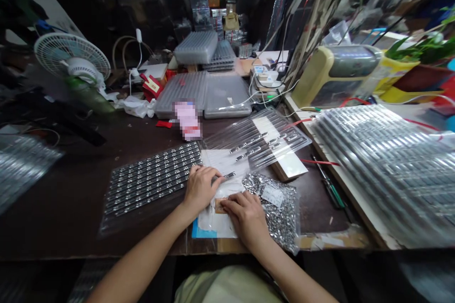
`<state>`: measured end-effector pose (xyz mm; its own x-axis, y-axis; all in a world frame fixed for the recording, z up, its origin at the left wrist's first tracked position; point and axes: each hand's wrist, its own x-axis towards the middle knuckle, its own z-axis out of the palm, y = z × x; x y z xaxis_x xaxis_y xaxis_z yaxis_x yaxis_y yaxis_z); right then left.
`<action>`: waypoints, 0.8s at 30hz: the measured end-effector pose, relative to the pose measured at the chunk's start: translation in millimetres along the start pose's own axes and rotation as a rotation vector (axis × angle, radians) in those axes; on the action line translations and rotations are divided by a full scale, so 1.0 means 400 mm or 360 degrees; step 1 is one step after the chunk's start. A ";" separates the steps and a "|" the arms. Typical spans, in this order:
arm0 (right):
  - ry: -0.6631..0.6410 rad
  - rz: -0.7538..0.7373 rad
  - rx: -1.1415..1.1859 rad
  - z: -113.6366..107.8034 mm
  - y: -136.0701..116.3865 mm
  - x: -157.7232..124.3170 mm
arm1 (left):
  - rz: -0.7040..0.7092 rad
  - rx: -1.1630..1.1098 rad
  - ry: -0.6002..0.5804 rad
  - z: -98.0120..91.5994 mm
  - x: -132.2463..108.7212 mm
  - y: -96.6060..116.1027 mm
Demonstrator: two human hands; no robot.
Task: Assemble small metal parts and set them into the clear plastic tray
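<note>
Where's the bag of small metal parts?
In the head view, the clear bag of small metal parts lies just right of the person's right hand, below the white board.

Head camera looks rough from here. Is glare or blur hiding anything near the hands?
In the head view, the left hand and right hand look fairly sharp, with no glare on them; glare streaks the stacked clear plastic trays at right; a pixelated patch hides a pink item above the hands; wide-angle distortion bends the frame's edges.
</note>
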<state>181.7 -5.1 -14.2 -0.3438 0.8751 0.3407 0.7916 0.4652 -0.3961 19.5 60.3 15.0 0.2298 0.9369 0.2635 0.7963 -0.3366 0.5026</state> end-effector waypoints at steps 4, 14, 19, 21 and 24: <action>0.0024 0.0046 -0.0006 0.001 -0.003 0.002 | -0.0335 -0.0529 0.0021 -0.035 -0.040 -0.029; 0.0142 0.0103 0.0016 0.012 0.001 0.008 | -0.0872 -0.1381 -0.0131 -0.049 -0.167 -0.044; 0.0172 0.0082 -0.0034 0.015 -0.004 0.014 | -0.0690 -0.1177 -0.0104 -0.015 -0.183 -0.037; 0.0140 0.0038 -0.0023 0.016 -0.011 0.016 | -0.0581 -0.1037 -0.0061 -0.012 -0.182 -0.030; 0.0096 0.0014 -0.0044 0.011 -0.012 0.019 | -0.0489 -0.0916 -0.0046 -0.016 -0.182 -0.023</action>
<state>173.1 0.1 -13.6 -0.3064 0.8691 0.3883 0.8084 0.4529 -0.3760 -8.2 -5.5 -3.6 0.0607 0.9980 0.0194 0.4033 -0.0423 0.9141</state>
